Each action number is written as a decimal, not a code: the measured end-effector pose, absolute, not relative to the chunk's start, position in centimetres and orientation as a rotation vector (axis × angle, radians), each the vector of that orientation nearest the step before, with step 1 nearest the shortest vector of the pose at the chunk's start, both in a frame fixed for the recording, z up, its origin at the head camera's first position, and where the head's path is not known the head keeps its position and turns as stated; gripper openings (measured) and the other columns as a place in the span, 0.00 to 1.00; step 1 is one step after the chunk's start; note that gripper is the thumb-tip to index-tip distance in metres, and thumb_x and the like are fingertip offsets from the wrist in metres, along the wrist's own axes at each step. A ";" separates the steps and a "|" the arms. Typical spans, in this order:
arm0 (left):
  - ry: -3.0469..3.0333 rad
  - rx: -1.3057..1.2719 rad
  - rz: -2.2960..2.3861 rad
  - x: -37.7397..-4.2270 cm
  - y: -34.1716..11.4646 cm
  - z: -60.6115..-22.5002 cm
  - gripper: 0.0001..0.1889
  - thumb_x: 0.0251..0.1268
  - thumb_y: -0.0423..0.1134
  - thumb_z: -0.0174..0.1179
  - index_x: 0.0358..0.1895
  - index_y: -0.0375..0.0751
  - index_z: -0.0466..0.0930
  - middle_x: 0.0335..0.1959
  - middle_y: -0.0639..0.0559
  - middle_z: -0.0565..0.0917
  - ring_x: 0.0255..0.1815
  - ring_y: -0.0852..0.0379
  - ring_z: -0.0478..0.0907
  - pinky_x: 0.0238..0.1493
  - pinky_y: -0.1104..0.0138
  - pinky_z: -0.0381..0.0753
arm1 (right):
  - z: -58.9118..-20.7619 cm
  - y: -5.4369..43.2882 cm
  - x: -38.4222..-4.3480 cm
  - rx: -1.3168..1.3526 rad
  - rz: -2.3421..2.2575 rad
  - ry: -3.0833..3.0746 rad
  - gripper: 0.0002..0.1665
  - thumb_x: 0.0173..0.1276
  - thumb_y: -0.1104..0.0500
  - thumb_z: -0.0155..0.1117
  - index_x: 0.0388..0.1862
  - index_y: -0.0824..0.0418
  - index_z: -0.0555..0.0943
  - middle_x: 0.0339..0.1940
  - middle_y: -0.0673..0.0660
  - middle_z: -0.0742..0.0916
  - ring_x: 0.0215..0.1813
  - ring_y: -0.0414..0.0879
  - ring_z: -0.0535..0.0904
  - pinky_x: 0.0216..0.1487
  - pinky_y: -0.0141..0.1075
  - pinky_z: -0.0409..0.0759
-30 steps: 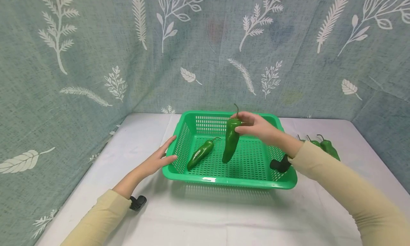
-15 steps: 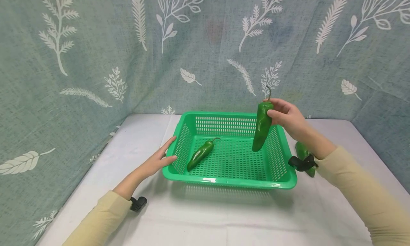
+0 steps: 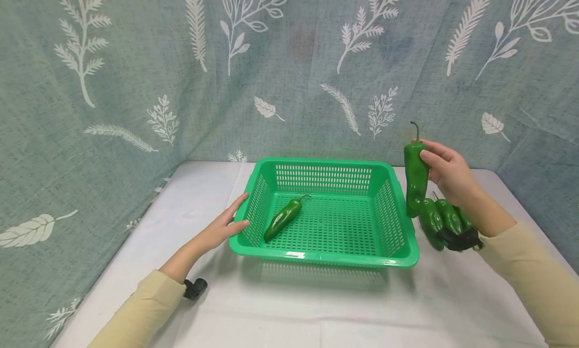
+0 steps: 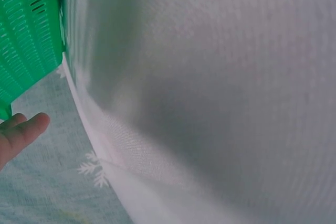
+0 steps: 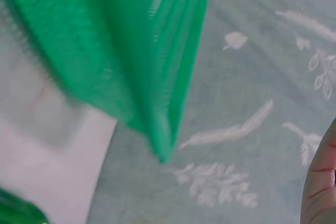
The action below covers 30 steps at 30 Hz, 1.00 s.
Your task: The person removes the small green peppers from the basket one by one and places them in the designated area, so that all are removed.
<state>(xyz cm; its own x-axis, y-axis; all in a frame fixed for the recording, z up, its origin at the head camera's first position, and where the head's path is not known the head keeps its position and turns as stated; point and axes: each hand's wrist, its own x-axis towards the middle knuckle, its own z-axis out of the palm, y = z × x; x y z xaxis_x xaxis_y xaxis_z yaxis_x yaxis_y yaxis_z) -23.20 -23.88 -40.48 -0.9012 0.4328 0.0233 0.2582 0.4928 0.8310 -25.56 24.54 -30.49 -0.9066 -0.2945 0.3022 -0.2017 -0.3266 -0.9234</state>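
Observation:
In the head view my right hand (image 3: 450, 169) pinches a long green pepper (image 3: 416, 174) near its stem end. The pepper hangs upright just outside the right rim of the green plastic basket (image 3: 323, 258), stem pointing up. My left hand (image 3: 223, 226) rests with straight, spread fingers against the basket's left rim. One green pepper (image 3: 283, 220) lies slanted on the basket floor at the left. The left wrist view catches only some fingers (image 4: 26, 132) by the basket's edge. In the right wrist view a part of my hand (image 5: 321, 182) shows at the right edge; the held pepper is out of sight.
Several green peppers (image 3: 431, 220) lie side by side on the white tablecloth (image 3: 289, 308) to the right of the basket, partly covered by my right wrist and its black camera (image 3: 459, 239). A leaf-patterned curtain (image 3: 289, 86) hangs behind the table and along both sides.
My right hand has carried the held pepper rightward and up, from over the middle of the basket to beyond its right rim. The left hand and the pepper inside the basket have not moved.

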 end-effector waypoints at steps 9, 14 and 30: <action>2.555 0.595 1.370 -23.2 -23.9 -40.6 0.36 0.68 0.43 0.47 0.74 0.51 0.36 0.74 0.43 0.40 0.73 0.39 0.36 0.62 0.35 0.45 | -32.5 27.6 -25.3 -0.229 -2.213 2.121 0.22 0.69 0.54 0.53 0.61 0.53 0.69 0.40 0.39 0.81 0.39 0.31 0.78 0.36 0.25 0.78; 2.564 0.589 1.363 -23.3 -23.9 -40.7 0.36 0.68 0.43 0.47 0.74 0.52 0.37 0.74 0.43 0.40 0.73 0.39 0.36 0.62 0.35 0.45 | -34.0 28.7 -25.8 0.024 -1.678 2.563 0.45 0.68 0.40 0.47 0.72 0.67 0.50 0.58 0.53 0.72 0.51 0.40 0.72 0.43 0.33 0.75; 2.556 0.582 1.363 -23.3 -23.8 -40.6 0.36 0.68 0.44 0.46 0.74 0.52 0.37 0.74 0.42 0.40 0.73 0.38 0.38 0.62 0.34 0.46 | -38.5 28.5 -26.5 0.101 -1.287 2.816 0.45 0.68 0.39 0.46 0.66 0.75 0.58 0.56 0.77 0.70 0.51 0.63 0.71 0.32 0.35 0.77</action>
<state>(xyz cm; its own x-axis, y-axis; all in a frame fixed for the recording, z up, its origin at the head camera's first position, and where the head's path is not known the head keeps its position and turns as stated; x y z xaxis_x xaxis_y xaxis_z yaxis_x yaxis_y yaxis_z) -23.31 -23.80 -40.58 -0.9058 0.4233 0.0198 0.2522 0.5011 0.8278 -26.46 28.54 -38.45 -0.9969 0.0414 -0.0665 0.0774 0.6529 -0.7535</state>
